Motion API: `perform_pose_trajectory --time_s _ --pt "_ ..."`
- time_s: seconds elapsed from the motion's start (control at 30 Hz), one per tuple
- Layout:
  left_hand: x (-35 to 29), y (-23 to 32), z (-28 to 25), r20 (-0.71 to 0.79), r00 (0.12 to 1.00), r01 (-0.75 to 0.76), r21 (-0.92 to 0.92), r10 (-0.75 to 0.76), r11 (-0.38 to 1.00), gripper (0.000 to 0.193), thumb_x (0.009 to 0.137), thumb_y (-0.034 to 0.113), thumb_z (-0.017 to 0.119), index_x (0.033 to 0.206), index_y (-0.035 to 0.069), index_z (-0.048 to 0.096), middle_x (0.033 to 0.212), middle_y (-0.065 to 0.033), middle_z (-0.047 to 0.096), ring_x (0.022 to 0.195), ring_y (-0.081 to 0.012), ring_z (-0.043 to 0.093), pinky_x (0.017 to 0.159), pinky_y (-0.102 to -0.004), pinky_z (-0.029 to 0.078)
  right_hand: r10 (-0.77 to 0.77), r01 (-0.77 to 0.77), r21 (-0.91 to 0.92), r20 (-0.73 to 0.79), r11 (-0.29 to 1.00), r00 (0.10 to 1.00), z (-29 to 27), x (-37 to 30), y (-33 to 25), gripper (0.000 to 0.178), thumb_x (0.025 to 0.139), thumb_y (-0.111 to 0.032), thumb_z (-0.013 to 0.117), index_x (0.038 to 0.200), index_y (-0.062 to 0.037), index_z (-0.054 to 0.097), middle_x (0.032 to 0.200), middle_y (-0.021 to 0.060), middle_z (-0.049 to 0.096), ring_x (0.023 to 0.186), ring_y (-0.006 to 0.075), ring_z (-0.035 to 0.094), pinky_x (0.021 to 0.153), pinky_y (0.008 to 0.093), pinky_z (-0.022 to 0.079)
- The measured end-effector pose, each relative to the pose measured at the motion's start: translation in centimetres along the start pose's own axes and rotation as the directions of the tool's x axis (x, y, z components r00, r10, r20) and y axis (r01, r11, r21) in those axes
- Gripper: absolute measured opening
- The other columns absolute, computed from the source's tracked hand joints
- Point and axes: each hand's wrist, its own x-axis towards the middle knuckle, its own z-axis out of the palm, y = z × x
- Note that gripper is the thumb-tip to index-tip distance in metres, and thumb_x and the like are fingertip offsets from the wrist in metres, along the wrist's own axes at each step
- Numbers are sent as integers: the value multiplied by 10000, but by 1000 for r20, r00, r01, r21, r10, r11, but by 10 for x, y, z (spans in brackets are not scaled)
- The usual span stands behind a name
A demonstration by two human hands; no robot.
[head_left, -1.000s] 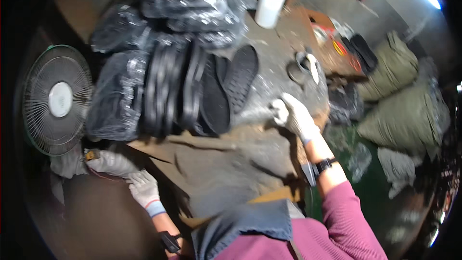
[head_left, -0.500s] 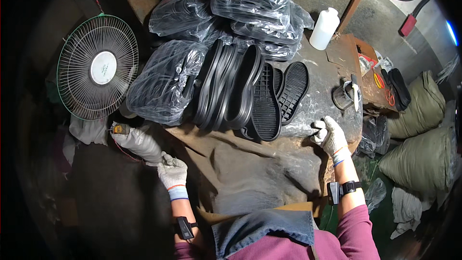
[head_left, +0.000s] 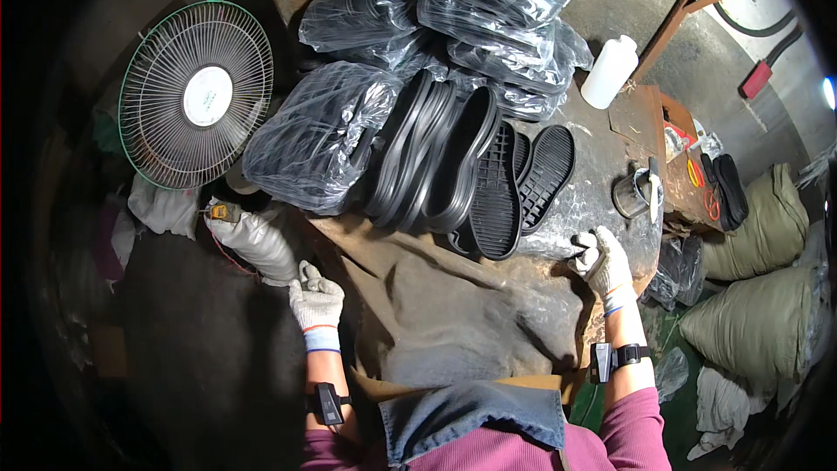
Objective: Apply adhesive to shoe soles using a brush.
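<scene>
My left hand (head_left: 316,301), in a white knit glove, hovers left of the table beside a white wrapped bundle (head_left: 261,244). Its fingers are loosely bent and apart, with nothing seen in them. At the table's right front edge is my right hand (head_left: 603,263), gloved too, its fingers half curled and apart; no held thing shows. Nearest to it lie black shoe soles (head_left: 495,205), treads up, left of the hand. More black soles (head_left: 423,157) stand on edge in a row beside them. A metal cup (head_left: 628,196) with a white-handled tool stands beyond my right hand.
Plastic-wrapped packs of soles (head_left: 497,26) are piled at the back, another pack (head_left: 318,135) at the left. A fan (head_left: 196,92) hangs left. A white bottle (head_left: 610,71) stands back right. Scissors (head_left: 695,172) and green sacks (head_left: 750,323) are at the right. Brown cloth (head_left: 488,314) drapes the front.
The whole view has shifted and turned slightly. My left hand's fingers have loosened and spread a little beside the bundle. My right hand stays by the table edge; the soles lie as before.
</scene>
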Motion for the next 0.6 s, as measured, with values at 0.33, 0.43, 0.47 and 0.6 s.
perform_pose_trajectory --time_s 0.33,0.43,0.47,0.6 --pt "-2 -21 28 -101 991 97 78 -88 992 447 1041 487 524 1221 122 710 761 49 619 622 -74 493 586 -306 467 4 -6 67 26 998 1000 -8 -1 5 238 1064 -326 607 1041 -91 638 910 114 735 604 207 603 537 396 509" --pt "-3 -6 26 60 993 96 97 -102 991 454 1051 498 532 1234 120 705 775 34 639 621 -86 505 587 -314 474 90 -94 123 37 988 995 -9 12 9 234 1065 -334 598 1070 -100 611 920 134 739 587 231 607 518 401 506" --pt "-1 -8 22 159 973 150 105 -166 983 473 1043 515 555 1259 117 690 848 -4 705 649 -103 533 626 -321 494 59 -62 97 31 993 998 -14 11 5 237 1067 -335 591 1071 -99 609 917 136 735 581 236 600 523 410 509" --pt "-1 -47 79 -40 986 169 323 -165 931 505 1058 514 527 1325 103 651 991 -34 714 793 -176 624 790 -372 562 11 -9 79 -30 997 999 -9 2 1 236 1072 -330 572 1066 -96 600 915 136 724 569 250 587 542 436 517"
